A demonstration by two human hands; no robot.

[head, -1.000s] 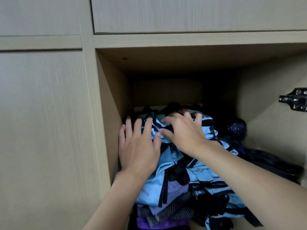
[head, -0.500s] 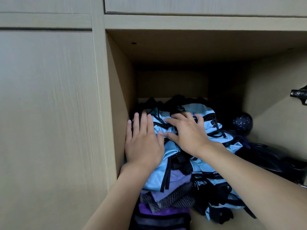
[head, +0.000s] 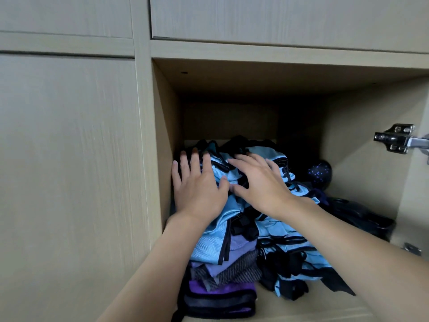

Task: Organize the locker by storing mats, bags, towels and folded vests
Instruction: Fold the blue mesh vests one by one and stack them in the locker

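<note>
Head view: left hand (head: 200, 190) and right hand (head: 261, 185) flat on folded vests (head: 212, 242)

Both hands lay spread, fingers straight, gripping nothing, pressing the blue stack down. It sat against the left wall of the locker (head: 163, 140).

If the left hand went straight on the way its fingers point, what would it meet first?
Left hand: likely the dark fabric just ahead, then the locker's back wall; depth unclear.
</note>
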